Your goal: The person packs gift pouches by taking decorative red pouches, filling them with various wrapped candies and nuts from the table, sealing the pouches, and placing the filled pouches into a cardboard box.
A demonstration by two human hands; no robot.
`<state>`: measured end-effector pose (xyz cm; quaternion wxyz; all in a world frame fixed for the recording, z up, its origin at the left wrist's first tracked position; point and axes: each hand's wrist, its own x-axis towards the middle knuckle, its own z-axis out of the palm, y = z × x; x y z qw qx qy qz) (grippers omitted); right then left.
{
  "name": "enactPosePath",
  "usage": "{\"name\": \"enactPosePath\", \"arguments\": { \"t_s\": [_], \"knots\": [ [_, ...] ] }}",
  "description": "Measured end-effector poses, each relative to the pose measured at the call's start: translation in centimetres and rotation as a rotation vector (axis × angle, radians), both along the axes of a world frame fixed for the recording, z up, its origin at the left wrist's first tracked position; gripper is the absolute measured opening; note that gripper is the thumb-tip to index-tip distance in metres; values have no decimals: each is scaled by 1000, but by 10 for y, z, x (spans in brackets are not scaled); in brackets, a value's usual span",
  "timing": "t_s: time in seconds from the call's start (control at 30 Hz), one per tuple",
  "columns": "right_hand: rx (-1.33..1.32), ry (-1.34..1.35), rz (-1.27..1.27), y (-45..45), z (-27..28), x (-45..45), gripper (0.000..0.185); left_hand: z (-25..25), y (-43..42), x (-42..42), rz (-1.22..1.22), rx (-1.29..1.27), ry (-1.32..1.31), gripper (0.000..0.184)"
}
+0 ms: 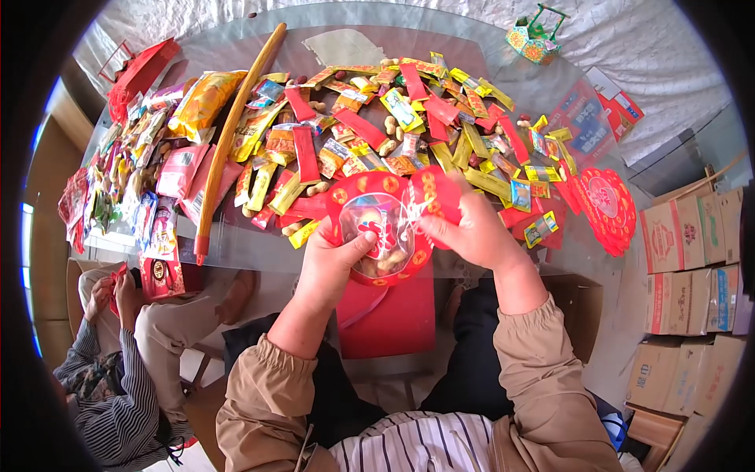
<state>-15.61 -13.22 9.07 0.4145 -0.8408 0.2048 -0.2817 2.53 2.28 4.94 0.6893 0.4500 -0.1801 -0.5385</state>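
A round red candy bag (397, 253) with a gold-patterned rim and a clear window is held up over the near edge of the table. Peanuts and wrapped sweets show through the window. My left hand (329, 253) grips the bag's left side, its thumb lying across the window. My right hand (478, 230) is closed on the red patterned part (437, 197) at the bag's upper right, near a white cord. Whether that part is the bag's flap or a separate piece I cannot tell. Behind the bag, wrapped candies (393, 110) and peanuts (391, 126) are spread over the glass table (283, 256).
A long wooden stick (228, 141) divides the snack piles. Flat red bags (604, 206) are stacked at the right. A colourful basket (535, 39) stands at the back. Cardboard boxes (676, 299) are piled at right. Another person (118, 377) sits at left, handling something red.
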Motion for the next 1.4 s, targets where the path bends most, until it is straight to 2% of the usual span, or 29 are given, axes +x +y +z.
{"name": "enactPosePath", "arguments": {
  "t_s": [0.03, 0.13, 0.17, 0.27, 0.3, 0.4, 0.43, 0.53, 0.57, 0.67, 0.77, 0.87, 0.9, 1.03, 1.13, 1.3, 1.4],
  "knots": [
    [-106, -20, -86, 0, 1, 1, 35, 0, -1, -1, 30, -8, 23, 28],
    [-685, 93, -196, -2, 25, 0, 34, 2, -3, -5, 98, -31, 46, 27],
    [-678, 18, -193, 1, 30, 5, 33, 7, -3, -7, 102, -38, 23, 27],
    [-56, 234, -61, 10, 38, -3, 32, 5, -1, -6, 61, -26, -46, 26],
    [394, 53, 70, 13, 30, -1, 28, 3, 0, -5, 40, -16, -68, 26],
    [402, 143, 232, 3, 36, -7, 28, 0, 3, -4, -8, 22, -128, 24],
    [359, 263, 261, 0, 36, -11, 32, -1, 4, -4, -6, 13, -134, 24],
    [257, 293, 333, -2, 26, -10, 27, -4, 2, -4, 11, -21, -156, 25],
    [330, 359, 349, -4, 27, -11, 32, -5, 1, -5, 27, -35, -164, 26],
    [426, 191, 460, -4, 9, -8, 39, -1, 2, -1, -5, -7, -144, 28],
    [647, 142, 495, 6, 12, -6, 41, 5, 3, 0, -20, -7, -107, 30],
    [715, 23, 465, 17, 13, 4, 38, 1, 1, -1, 16, -32, -91, 31],
    [581, 2, 400, 16, 7, 7, 33, 0, 0, -1, 32, -39, -89, 31],
    [498, 57, 207, 15, 8, 6, 24, 2, 0, -1, 44, -31, -31, 30],
    [467, 66, 178, 15, 3, 6, 25, 1, 0, 0, 44, -39, -12, 29],
    [641, 6, 333, 19, -3, 8, 31, -14, 5, 8, -83, 16, -143, 30],
    [752, 11, 391, 17, -9, 7, 38, -11, 7, 6, -47, -23, -244, 28]
  ]
}}
